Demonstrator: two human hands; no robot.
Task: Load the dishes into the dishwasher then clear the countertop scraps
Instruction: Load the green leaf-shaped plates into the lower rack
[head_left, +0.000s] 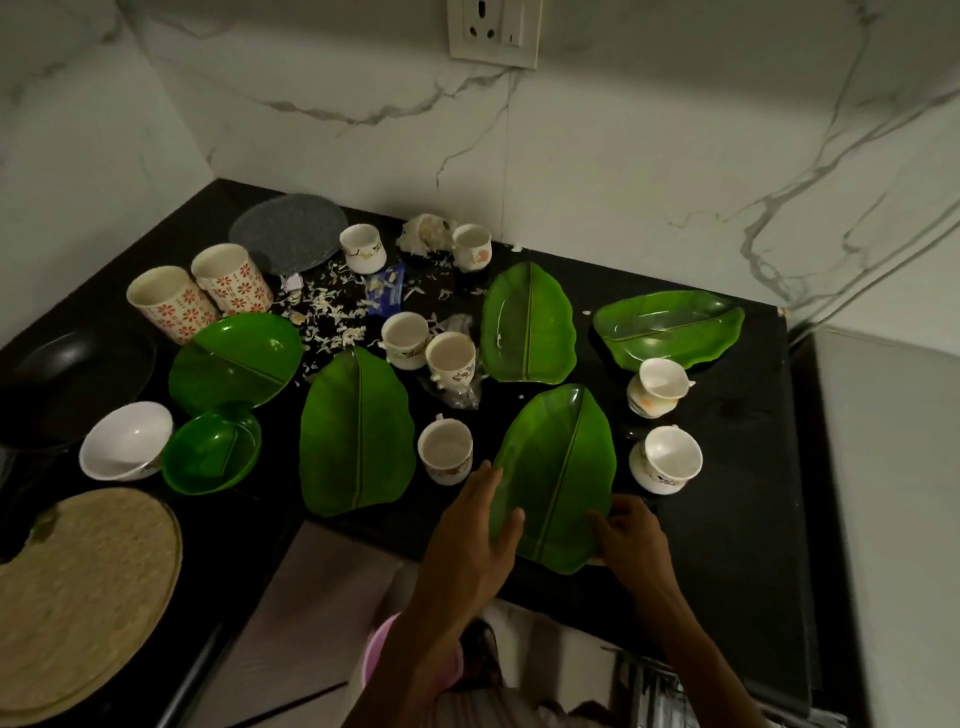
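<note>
A black countertop (727, 415) holds several green leaf-shaped plates, several white cups and scattered scraps (332, 306). The nearest leaf plate (561, 467) reaches over the counter's front edge. My left hand (475, 535) holds its left rim, thumb on top and fingers stretched along the edge. My right hand (631, 538) grips its right rim with curled fingers. Another leaf plate (358, 431) lies to the left, two more (527, 325) (670, 325) behind. A white cup (445, 449) stands just beyond my left fingertips. Part of a dishwasher rack (654, 686) shows at the bottom right.
Left side: two green bowls (236, 358) (210, 452), a white bowl (127, 439), two red-flowered tumblers (171, 301), a black pan (78, 374), a woven mat (83, 597). A grey round plate (288, 236) lies at the back. Two white cups (667, 457) (657, 387) stand right of the held plate.
</note>
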